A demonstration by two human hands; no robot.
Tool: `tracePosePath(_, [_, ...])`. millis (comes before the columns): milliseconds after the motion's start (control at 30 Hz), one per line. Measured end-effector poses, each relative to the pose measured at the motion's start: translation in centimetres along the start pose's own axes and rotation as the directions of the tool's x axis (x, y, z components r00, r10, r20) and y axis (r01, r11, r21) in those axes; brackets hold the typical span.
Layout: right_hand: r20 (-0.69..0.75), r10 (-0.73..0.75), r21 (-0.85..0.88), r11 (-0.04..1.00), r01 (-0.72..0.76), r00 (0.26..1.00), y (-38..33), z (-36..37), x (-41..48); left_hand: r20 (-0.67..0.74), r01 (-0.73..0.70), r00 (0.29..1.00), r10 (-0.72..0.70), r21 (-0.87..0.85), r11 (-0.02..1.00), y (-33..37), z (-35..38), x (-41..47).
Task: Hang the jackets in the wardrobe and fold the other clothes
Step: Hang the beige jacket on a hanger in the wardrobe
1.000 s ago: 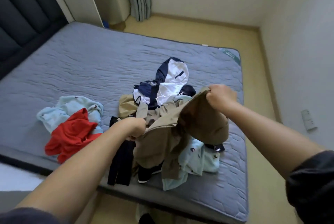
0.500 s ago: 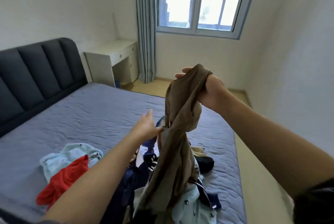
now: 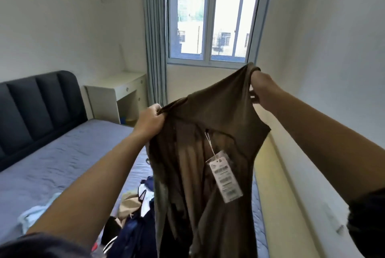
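Observation:
A brown garment hangs spread in the air in front of me, with a white price tag dangling from its inside. My left hand grips its left top corner. My right hand grips the right top corner, held higher. Below, on the grey bed, lies a pile of clothes: a navy and white piece, a beige piece and a light blue piece. The garment hides most of the pile.
A dark padded headboard stands at the left. A white desk sits in the far corner beside a grey curtain and a window. A narrow strip of yellow floor runs between bed and right wall.
My right hand has lifted the brown garment off the pile. My left hand has taken hold of its other corner and the two have drawn it apart. The view has tilted upward.

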State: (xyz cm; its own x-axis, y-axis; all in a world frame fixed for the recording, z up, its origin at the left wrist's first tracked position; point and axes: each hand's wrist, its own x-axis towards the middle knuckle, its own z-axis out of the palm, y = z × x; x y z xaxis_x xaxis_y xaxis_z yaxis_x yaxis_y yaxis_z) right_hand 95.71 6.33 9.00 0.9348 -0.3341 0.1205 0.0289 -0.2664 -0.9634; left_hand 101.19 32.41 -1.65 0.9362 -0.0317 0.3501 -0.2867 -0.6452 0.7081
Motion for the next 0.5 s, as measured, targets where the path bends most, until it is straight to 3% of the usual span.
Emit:
tracePosePath(100, [-0.052, 0.053, -0.104, 0.993, -0.058, 0.997, 0.6, -0.7, 0.4, -0.046, -0.093, 0.993, 0.111, 0.284, 0.954, 0.3, -2.6, 0.9])
tracePosePath(167, [-0.084, 0.050, -0.104, 0.993, -0.059, 0.995, 0.6, -0.8, 1.0, 0.000, -0.124, 0.991, 0.137, 0.435, 0.892, 0.3, -4.1, 1.3])
tracePosePath(300, [-0.088, 0.105, 0.082, 0.992, -0.098, 0.991, 0.6, 0.1, 1.9, 0.100, -0.040, 0.995, -0.019, 0.552, 0.833, -0.1, -6.0, 1.1])
tracePosePath(433, [-0.070, 0.136, 0.166, 0.978, -0.123, 0.988, 1.5, 2.0, 3.1, 0.005, 0.197, 0.979, -0.205, 0.267, 0.943, -2.1, -6.8, 1.9])
tracePosePath(500, [-0.069, 0.146, 0.194, 0.972, -0.131, 0.987, 1.6, 3.1, 3.0, 0.053, 0.400, 0.915, -0.400, 0.018, 0.916, -3.0, -7.3, 2.5])
